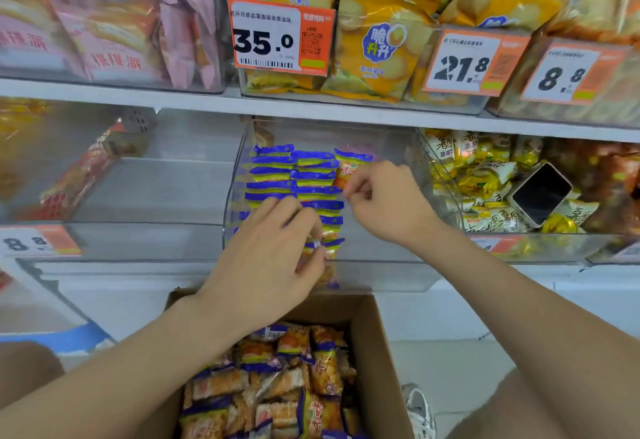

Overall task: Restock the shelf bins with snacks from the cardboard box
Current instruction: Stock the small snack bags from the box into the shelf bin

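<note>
Both hands work inside the clear shelf bin (239, 175): left hand (266, 258) pinches a snack packet (327, 248); right hand (384, 199) pinches another packet (346, 170).

White shelf (311, 111) carries bins (381, 265) (clear).

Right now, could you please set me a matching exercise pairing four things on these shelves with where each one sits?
Things:
1. black smartphone
2. brown cardboard box
3. orange 35.0 price tag
4. rows of blue-edged snack packets

Places:
A. on the floor below the shelves
B. inside the clear middle bin
C. clipped to an upper bin of yellow bags
D. lying on yellow packets in the right bin

Pairs: 1-D, 2-A, 3-C, 4-B
</note>
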Motion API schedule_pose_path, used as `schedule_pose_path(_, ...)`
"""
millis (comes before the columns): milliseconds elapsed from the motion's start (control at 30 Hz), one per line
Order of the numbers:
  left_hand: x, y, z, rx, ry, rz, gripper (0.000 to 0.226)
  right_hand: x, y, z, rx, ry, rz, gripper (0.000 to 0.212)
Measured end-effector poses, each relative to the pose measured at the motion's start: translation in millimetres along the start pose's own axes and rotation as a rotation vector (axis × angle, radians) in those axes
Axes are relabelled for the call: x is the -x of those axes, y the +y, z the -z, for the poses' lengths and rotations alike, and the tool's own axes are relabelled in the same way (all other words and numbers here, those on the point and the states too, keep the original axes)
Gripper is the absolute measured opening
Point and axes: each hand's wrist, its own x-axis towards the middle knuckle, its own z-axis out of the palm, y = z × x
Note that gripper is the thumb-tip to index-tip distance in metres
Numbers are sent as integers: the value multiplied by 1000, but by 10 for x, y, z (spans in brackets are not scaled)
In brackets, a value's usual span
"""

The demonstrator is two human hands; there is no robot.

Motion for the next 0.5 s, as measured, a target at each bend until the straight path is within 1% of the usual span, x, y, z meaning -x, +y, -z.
schedule_pose_path(33, 87, 51, 41, 42, 41, -15, 11, 178, -124, 100, -88, -109, 61, 27)
schedule_pose_path(67, 179, 98, 65, 83, 34, -10, 10, 354, -240, 186, -182, -257, 111, 28)
schedule_pose_path(100, 275, 139, 64, 124, -15, 6, 9, 510, -321, 233, -236, -415, 143, 28)
schedule_pose_path(133, 380, 158, 18, 141, -101, 27, 8, 646, -358, 234, -223, -557, 153, 27)
schedule_pose_path(167, 486, 159, -60, 119, -218, 39, 8, 759, -354, 187, -141, -662, 165, 25)
schedule_pose_path(267, 814, 94, -363, -66, -681, 45, 14, 1068, -251, -161, 220, -832, 272, 16)
schedule_pose_path(333, 1016, 54, -539, -152, -925, 8, 19, 1272, -150, -471, 352, -932, 264, 23)
schedule_pose_path(400, 1157, 53, -677, -199, -1083, -39, 28, 1463, -66, -765, 429, -1015, 252, 31)
schedule_pose_path(500, 1259, 73, -806, -239, -1267, -69, 35, 1771, 58, -1170, 479, -1127, 278, 31)
